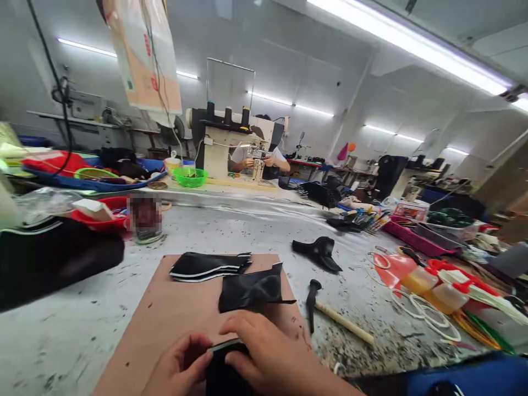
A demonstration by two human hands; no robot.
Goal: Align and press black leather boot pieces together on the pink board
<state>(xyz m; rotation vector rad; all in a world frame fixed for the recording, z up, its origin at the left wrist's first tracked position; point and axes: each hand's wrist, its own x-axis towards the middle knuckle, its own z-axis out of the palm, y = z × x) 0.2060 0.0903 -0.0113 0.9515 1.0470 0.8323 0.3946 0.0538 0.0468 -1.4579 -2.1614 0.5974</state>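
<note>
Both hands work at the near edge of the brown board (165, 319), which lies on the desk (247, 231). The left hand (181, 366) and the right hand (270, 355) are closed on one black piece (225, 377). The left fingers curl onto its left side, and the right thumb and forefinger pinch its top right corner. The piece sits directly between the two hands, touching both. Its pale upper edge runs left to right, but its lower part runs out of view, so its long axis cannot be told.

Farther off on the board lie one stack of black white-edged pieces (206, 265), long axis left to right with its narrow end pointing right, and one crumpled black piece (251, 289), just beyond the right hand. To the right of the board lies one hammer (330, 313), head at the far end and wooden handle slanting near and right. One more black cut part (318, 250) lies beyond it.
</note>
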